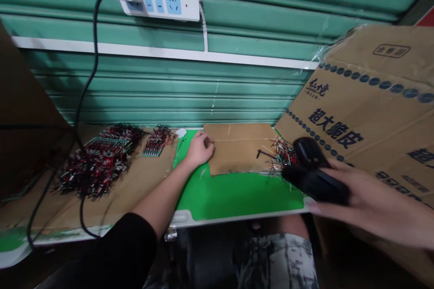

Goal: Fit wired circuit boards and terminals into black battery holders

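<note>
Right hand (368, 194) gripping black object (327, 185), pointing left | wires (282, 148) lying just beyond | left hand (200, 148) curling farther off, contents unclear

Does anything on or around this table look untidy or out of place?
Yes. The tangled red and black wires at the right end of the brown cardboard sheet look untidy, their ends pointing in different directions. A black cable from the white power strip also droops loosely in front of the piled, wired green circuit boards.
</note>
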Demonstrator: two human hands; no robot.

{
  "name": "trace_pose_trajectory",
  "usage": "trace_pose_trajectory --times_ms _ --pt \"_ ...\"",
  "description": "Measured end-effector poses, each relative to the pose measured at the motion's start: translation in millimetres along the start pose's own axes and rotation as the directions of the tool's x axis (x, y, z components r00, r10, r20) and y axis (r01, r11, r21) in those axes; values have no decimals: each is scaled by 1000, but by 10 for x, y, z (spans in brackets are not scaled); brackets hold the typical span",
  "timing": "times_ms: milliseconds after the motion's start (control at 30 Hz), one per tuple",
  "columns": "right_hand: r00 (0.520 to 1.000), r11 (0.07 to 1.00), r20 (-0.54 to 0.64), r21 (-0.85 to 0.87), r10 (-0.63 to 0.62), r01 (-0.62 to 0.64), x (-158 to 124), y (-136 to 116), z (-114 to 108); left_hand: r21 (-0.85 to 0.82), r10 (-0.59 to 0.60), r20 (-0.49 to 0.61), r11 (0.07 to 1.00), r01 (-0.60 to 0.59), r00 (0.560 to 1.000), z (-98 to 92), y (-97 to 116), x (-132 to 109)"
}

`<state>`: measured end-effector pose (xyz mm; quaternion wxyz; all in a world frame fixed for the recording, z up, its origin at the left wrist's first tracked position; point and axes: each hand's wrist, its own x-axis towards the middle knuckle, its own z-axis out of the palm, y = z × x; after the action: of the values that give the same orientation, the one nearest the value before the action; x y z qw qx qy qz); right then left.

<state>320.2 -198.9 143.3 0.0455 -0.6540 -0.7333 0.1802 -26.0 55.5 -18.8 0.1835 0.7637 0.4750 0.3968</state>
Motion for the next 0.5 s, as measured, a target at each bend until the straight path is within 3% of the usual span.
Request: trace_pose_trajectory --times_ms 100,200,267,367,500 --pt "983 990 -150 -103 -109 94 740 -122 -15 6 -9 -18 1000 9 1000 2 -2 -2" --pt "976 905 -168 -423 -140 57 1440 -246 13 10 -6 -35 1000 6 999 -7 0 -2" --pt "985 866 -139 -499 -97 15 1831 -253 46 18 -3 -51 1000 4 999 -12 -2 -2" --pt "997 825 -74 -566 -33 -14 2267 -137 113 37 -4 -66 999 7 998 -20 -15 -6" --pt "998 806 -56 -589 24 -52 2543 133 236 91 -3 -32 996 6 999 -42 -24 -30"
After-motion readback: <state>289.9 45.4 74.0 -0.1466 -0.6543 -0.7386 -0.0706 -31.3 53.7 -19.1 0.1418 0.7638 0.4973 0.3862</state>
